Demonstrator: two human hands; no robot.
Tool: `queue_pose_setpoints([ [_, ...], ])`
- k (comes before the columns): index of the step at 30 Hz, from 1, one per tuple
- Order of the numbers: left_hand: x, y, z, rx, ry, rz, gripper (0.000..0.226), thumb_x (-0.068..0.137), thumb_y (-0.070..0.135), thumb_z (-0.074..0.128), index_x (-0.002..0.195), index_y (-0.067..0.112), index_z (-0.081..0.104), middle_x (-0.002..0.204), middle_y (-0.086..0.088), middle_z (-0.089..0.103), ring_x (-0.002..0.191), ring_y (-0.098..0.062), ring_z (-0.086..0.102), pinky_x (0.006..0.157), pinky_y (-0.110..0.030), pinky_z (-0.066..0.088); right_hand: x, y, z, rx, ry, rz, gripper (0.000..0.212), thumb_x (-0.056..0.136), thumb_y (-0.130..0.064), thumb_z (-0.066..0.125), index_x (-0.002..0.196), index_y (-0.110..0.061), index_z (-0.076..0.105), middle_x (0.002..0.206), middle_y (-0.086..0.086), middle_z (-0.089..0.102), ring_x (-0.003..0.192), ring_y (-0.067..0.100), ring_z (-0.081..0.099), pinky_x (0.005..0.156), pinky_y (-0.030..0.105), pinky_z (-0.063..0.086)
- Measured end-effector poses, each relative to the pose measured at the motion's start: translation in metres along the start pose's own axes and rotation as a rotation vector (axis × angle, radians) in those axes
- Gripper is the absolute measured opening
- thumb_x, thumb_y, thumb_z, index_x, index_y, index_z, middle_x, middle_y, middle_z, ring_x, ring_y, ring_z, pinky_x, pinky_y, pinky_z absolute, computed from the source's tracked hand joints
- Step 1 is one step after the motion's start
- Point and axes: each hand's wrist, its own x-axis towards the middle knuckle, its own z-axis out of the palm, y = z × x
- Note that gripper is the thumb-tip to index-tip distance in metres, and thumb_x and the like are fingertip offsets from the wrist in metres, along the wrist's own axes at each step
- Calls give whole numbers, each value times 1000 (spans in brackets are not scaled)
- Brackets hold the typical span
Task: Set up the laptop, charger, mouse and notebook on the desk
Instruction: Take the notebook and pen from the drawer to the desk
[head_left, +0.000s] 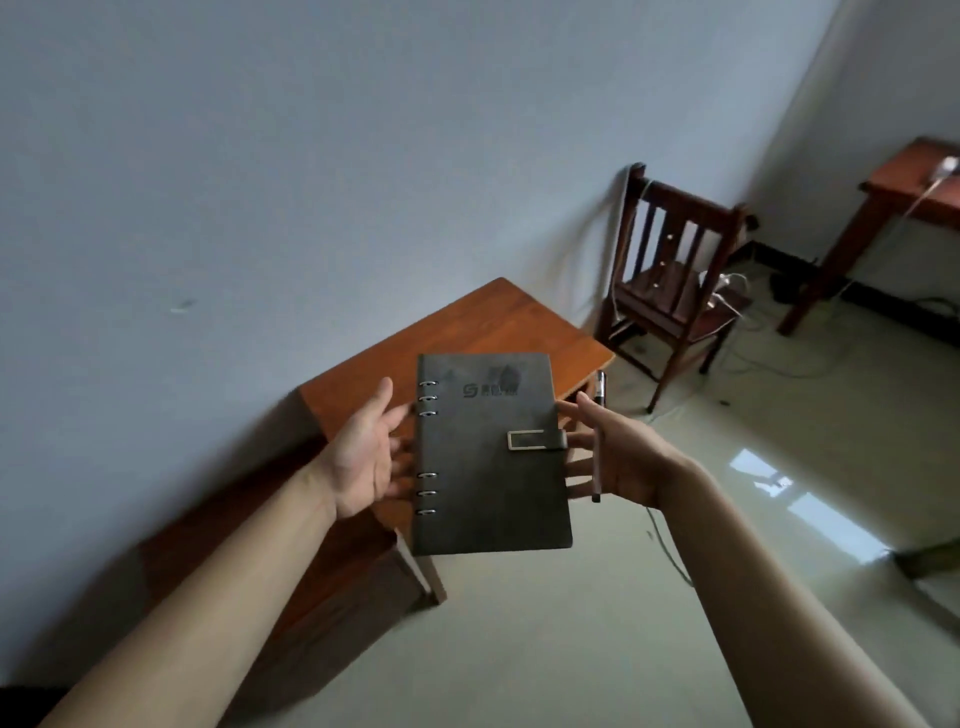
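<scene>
Head view: notebook (491, 452), closed and clasped, sits in the air in front of a wooden desk (457, 338), carried between our two hands. Left hand (363, 457) has its fingers spread under the ring-bound edge. Right hand (618, 457) props the clasp side with open fingers and pins a pen (598, 441) along them. Chair (675, 291) stands beyond.
</scene>
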Motion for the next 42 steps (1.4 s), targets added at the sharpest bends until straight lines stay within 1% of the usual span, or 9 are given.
queue_pose_setpoints([
  [5, 85, 3, 123, 100, -78, -92, 72, 85, 79, 41, 141, 36, 49, 137, -13, 59, 124, -36, 57, 105, -57, 43, -48, -16, -115, 22, 147, -28, 48, 102, -60, 37, 131, -33, 64, 120, 17, 64, 103, 41, 66, 101, 65, 46],
  [7, 113, 9, 171, 126, -120, -116, 66, 87, 78, 37, 135, 36, 53, 134, -13, 61, 120, -36, 60, 101, -55, 47, -64, -24, -157, 47, 223, -39, 48, 102, -60, 38, 130, -33, 64, 120, 17, 65, 102, 40, 69, 100, 62, 49],
  [9, 143, 18, 220, 167, -161, -134, 58, 89, 76, 35, 125, 37, 58, 130, -13, 63, 114, -33, 64, 87, -49, 55, -78, -33, -201, 76, 298, -46, 49, 102, -60, 37, 131, -31, 63, 128, 19, 63, 110, 43, 67, 100, 62, 50],
  [12, 182, 32, 269, 218, -185, -150, 52, 92, 73, 33, 115, 37, 61, 133, -12, 60, 121, -36, 58, 94, -55, 51, -85, -46, -247, 134, 369, -56, 46, 102, -59, 38, 127, -31, 64, 135, 21, 60, 117, 45, 64, 98, 63, 50],
  [20, 327, 78, 339, 312, -252, -196, 69, 90, 75, 35, 145, 35, 44, 141, -10, 54, 125, -38, 54, 103, -59, 43, -33, -103, -345, 220, 512, -82, 42, 101, -59, 41, 120, -32, 69, 131, 20, 63, 110, 43, 68, 95, 62, 53],
  [26, 459, 143, 416, 373, -395, -230, 60, 90, 74, 36, 135, 40, 55, 120, -5, 65, 99, -29, 67, 75, -46, 58, 6, -187, -422, 243, 736, -81, 48, 101, -61, 41, 128, -30, 66, 121, 15, 65, 110, 42, 66, 99, 65, 50],
  [30, 511, 172, 478, 430, -479, -245, 57, 90, 75, 36, 126, 41, 64, 112, -1, 74, 97, -25, 72, 75, -47, 58, -3, -223, -469, 307, 799, -114, 43, 101, -60, 42, 119, -33, 72, 108, 10, 70, 94, 34, 70, 99, 66, 48],
  [36, 585, 188, 599, 531, -594, -270, 58, 90, 76, 35, 134, 44, 55, 126, -1, 68, 100, -26, 73, 73, -45, 59, -24, -250, -581, 427, 866, -156, 48, 100, -62, 41, 126, -32, 68, 119, 13, 68, 96, 35, 68, 104, 64, 44],
  [42, 673, 195, 749, 562, -584, -250, 58, 93, 72, 33, 137, 41, 52, 131, -1, 66, 113, -30, 66, 93, -51, 52, -33, -291, -739, 478, 860, -206, 50, 102, -61, 38, 130, -29, 65, 135, 18, 63, 107, 36, 64, 104, 62, 44],
])
